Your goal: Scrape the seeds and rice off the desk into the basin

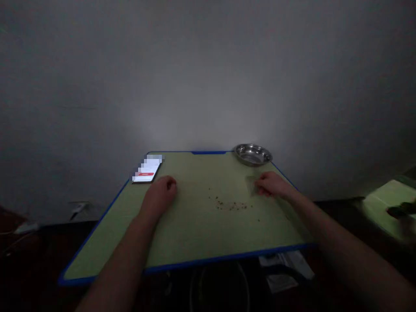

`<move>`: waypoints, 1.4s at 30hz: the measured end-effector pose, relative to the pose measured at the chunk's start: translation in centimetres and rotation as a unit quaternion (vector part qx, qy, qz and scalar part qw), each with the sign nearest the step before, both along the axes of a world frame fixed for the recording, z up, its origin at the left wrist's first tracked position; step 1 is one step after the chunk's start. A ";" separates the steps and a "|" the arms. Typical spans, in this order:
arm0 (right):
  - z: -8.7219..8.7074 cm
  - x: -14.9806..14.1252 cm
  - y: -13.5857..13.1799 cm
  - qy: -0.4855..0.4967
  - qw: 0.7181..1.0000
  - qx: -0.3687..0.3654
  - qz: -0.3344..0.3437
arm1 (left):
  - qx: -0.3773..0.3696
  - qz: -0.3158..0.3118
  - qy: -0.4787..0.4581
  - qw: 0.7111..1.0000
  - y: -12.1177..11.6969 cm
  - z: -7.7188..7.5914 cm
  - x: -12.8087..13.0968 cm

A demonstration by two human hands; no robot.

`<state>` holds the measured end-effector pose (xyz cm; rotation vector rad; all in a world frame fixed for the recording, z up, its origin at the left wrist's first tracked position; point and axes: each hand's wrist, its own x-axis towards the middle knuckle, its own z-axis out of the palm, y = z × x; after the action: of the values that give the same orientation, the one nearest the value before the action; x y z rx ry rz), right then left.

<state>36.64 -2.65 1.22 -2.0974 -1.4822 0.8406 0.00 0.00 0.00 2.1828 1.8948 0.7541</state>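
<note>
My right hand is closed, its fingertips pinching a thin see-through sheet or small bag; which of the two I cannot tell. Small dark brown bits lie scattered on the pale green tabletop, to the left of that hand and a little nearer to me. On the left side of the table rests my left hand, loosely curled into a fist with nothing visible in it. It is close to the near edge of a lit phone. Beyond my right hand stands a shiny metal bowl.
A blue rim runs round the table, whose far edge is against a grey wall. Below the near edge are a dark round shape and some pale papers. Another light green surface with dark items stands at far right.
</note>
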 end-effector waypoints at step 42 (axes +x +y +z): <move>2.3 4.2 -7.1 -0.106 0.972 0.062 0.200 | -0.019 0.006 0.019 1.000 0.0 0.6 0.1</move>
<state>40.85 -9.70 3.48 -1.8716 -2.0605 0.6492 0.11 0.03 0.63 2.1799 1.9262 0.6763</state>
